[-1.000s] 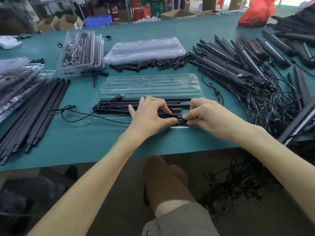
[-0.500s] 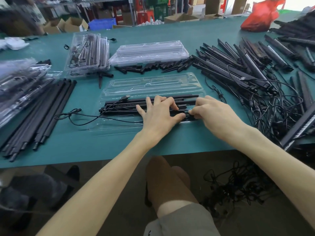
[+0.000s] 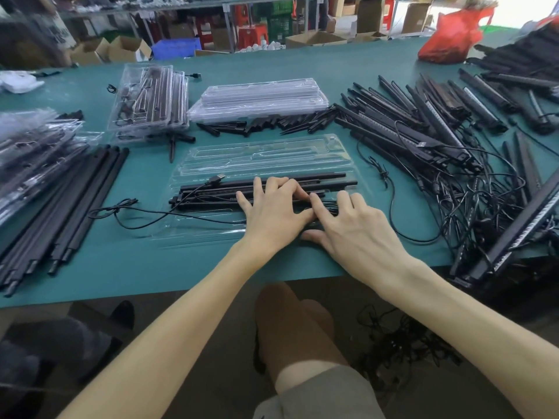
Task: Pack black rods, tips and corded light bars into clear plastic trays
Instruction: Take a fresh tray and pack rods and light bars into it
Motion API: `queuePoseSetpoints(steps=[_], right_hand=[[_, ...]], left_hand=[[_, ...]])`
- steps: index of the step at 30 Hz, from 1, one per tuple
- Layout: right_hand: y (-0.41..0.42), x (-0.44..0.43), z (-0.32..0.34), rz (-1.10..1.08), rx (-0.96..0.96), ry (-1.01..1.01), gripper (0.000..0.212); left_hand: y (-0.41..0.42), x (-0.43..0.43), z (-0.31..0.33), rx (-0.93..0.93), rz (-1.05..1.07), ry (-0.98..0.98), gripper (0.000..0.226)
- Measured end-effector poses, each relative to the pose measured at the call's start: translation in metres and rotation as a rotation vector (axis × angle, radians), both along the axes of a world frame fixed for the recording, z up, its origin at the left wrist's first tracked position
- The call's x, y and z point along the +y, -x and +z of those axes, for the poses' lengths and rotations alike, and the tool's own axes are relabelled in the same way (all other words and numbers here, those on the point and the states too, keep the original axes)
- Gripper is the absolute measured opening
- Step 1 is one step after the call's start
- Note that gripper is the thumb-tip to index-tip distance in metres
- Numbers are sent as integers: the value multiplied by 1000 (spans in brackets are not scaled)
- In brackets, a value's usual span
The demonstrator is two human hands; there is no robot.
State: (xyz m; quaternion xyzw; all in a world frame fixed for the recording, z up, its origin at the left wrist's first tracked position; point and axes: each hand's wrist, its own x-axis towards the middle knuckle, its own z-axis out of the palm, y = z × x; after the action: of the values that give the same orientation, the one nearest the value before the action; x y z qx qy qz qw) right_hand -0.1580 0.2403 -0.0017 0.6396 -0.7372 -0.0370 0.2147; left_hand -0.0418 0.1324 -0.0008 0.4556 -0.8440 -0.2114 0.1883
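Note:
An open clear plastic tray (image 3: 266, 157) lies in the middle of the green table. Its near half holds black rods and a corded light bar (image 3: 211, 192). The bar's cord (image 3: 127, 208) trails out to the left, and its USB plug (image 3: 217, 178) rests on the bar. My left hand (image 3: 272, 214) lies spread over the rods, with its fingers pressing down on them. Beside it, my right hand (image 3: 355, 229) presses with straight fingers on a small coil of cord (image 3: 322, 210) at the tray's right end. The two hands touch at the fingertips.
Behind the open tray are a row of black tips (image 3: 272, 124), a stack of empty trays (image 3: 260, 96) and a stack of filled trays (image 3: 151, 98). Loose black rods (image 3: 60, 207) lie at the left. Tangled corded light bars (image 3: 423, 134) cover the right. The table edge is near my knees.
Both hands pinched the cord coil at the tray's near edge before. They now lie flatter, a little farther into the tray, pressing down.

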Motion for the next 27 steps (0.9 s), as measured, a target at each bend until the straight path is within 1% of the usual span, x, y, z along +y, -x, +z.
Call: queuePoseSetpoints(steps=[2, 3, 6, 8, 11, 13, 19, 21, 23, 25, 27], right_hand=[[-2, -1, -2, -4, -22, 3, 78], [-2, -1, -4, -8, -28, 5, 79], [-1, -1, -4, -19, -48, 4, 79], [-2, -1, -3, -30, -53, -3, 78], [-3, -3, -3, -28, -61, -29, 78], [-3, -2, -3, -32, -69, -26, 77], [-3, -3, -3, -34, -81, -37, 78], [-2, -3, -3, -29, -81, -40, 77], [-3, -2, -4, -28, -80, -38, 76], [-3, -1, -4, -30, -84, -35, 76], [-3, -1, -5, -31, -83, -39, 76]], left_hand=[[-2, -4, 2, -8, -22, -24, 16], [-4, -7, 3, -8, -39, -40, 16], [-14, -14, 8, -26, -98, -64, 29], [-21, -17, 9, -18, -129, -28, 29], [-32, -18, 7, 75, -176, 42, 29], [-39, -20, 8, 110, -168, 80, 29], [-67, -34, 14, 117, -101, 226, 29], [-83, -43, 17, 96, -33, 289, 27], [-104, -55, 19, 33, 50, 331, 24], [-124, -66, 19, -38, 130, 305, 23], [-143, -72, 19, -62, 201, 241, 22]])
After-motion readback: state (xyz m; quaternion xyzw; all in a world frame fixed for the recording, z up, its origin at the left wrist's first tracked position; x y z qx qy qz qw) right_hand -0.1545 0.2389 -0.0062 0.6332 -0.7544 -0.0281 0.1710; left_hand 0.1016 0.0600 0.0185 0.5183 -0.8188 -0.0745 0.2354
